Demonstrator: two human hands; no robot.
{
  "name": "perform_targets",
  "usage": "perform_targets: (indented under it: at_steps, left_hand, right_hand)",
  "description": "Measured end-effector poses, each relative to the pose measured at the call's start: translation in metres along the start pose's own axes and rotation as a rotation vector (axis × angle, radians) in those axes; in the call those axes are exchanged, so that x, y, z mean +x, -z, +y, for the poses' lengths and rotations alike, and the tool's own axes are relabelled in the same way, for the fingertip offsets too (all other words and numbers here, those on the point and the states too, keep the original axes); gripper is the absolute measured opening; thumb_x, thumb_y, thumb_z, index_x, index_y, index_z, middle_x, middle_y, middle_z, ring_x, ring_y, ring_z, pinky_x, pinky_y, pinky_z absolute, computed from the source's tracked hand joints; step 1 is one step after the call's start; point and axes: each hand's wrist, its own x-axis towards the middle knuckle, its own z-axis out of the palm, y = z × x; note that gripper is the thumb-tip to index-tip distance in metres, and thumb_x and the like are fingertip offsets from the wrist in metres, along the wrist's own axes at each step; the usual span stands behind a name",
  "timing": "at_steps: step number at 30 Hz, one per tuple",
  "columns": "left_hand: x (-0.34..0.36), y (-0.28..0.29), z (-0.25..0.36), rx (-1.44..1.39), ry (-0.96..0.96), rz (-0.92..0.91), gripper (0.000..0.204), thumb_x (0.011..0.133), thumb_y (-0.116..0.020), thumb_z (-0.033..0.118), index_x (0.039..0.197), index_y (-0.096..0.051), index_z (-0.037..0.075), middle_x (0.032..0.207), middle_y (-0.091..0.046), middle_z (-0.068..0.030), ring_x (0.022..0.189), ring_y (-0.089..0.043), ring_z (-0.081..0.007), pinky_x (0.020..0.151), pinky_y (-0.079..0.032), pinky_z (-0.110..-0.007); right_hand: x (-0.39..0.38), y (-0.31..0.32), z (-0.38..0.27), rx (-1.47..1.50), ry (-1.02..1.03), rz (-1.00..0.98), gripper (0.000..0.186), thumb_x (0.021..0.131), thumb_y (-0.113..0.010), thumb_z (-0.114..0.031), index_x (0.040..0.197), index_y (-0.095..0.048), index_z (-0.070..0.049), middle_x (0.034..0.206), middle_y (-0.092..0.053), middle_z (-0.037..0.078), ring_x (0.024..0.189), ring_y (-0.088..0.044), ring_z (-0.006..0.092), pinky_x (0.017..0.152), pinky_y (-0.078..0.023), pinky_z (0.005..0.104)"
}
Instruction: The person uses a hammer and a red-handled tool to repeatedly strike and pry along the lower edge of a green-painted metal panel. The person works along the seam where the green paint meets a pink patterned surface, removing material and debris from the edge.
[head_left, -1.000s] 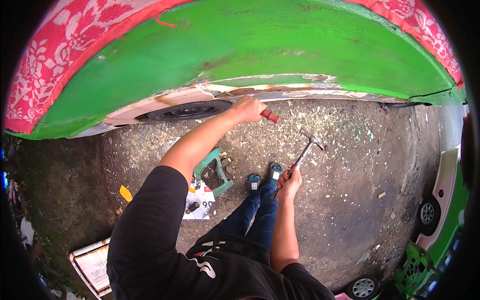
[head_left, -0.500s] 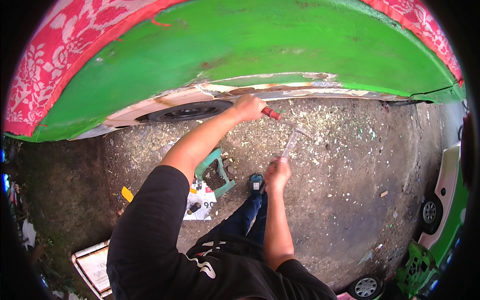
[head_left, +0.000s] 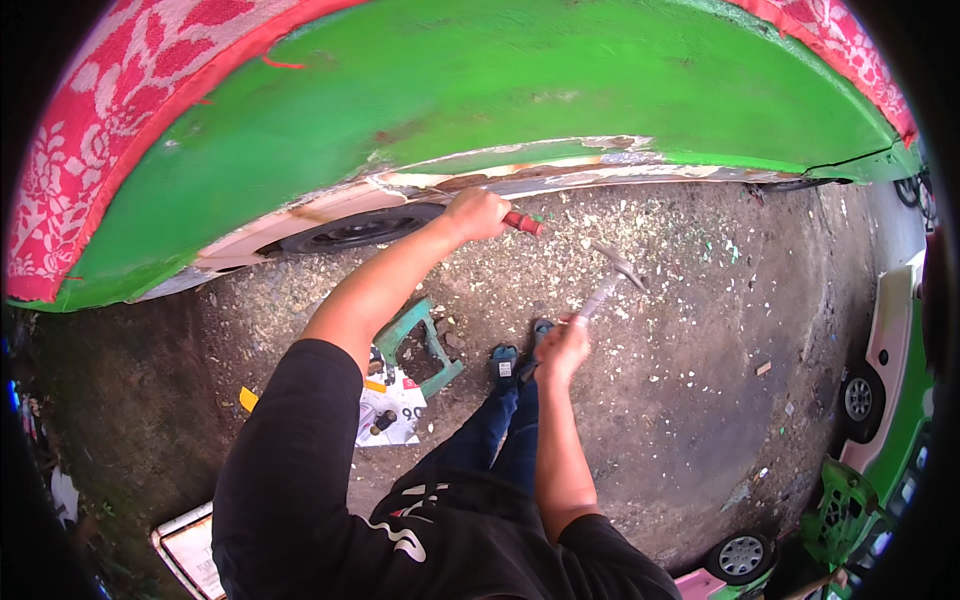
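Note:
My left hand [head_left: 476,212] grips a red-handled tool [head_left: 522,222], apparently chisel-like, its far end at the peeling, pale strip [head_left: 560,170] along the green car body panel [head_left: 560,80]. My right hand [head_left: 562,348] is closed around the metal handle of a hammer [head_left: 625,268], whose motion-blurred head is below and right of the red handle, apart from it. A dark tyre [head_left: 355,232] shows under the panel behind my left arm.
Paint flakes litter the concrete [head_left: 700,330] around my sandalled feet. A green plastic stool [head_left: 436,375] and paper sheet [head_left: 400,425] lie left. A red patterned cloth [head_left: 75,170] drapes the car. Green-and-pink vehicle parts with wheels [head_left: 860,400] stand right; a framed sign [head_left: 185,555] lies lower left.
The hammer swung up-left close to the red handle half a second ago and is now back to the right, apart from it. The view has shifted slightly; my left hand keeps its grip.

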Motion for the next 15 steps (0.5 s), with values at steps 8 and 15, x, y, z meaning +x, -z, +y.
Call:
perform_targets:
  at_steps: [8, 15]
  left_hand:
    - [-0.026, 0.011, -0.014, -0.012, -0.004, -0.018, 0.015, 0.075, -0.061, 0.025, 0.072, -0.065, 0.01, 0.078, -0.068, -0.0114, 0.074, -0.067, -0.0319, 0.066, -0.053, -0.044]
    - [-0.035, 0.008, 0.0, -0.059, -0.064, 0.056, 0.014, 0.073, -0.063, 0.025, 0.07, -0.062, 0.012, 0.072, -0.065, -0.0077, 0.071, -0.065, -0.0308, 0.063, -0.051, -0.045]
  right_hand:
    - [0.0, -0.003, -0.03, 0.164, -0.04, 0.094, 0.031, 0.1, -0.044, -0.037, 0.09, -0.053, -0.009, 0.054, -0.034, -0.005, 0.039, -0.029, 0.0045, 0.032, -0.021, 0.0221]
    - [-0.004, 0.026, -0.046, 0.024, -0.069, 0.046, 0.031, 0.099, -0.047, -0.04, 0.092, -0.05, -0.01, 0.054, -0.032, -0.004, 0.037, -0.027, 0.0055, 0.032, -0.02, 0.0235]
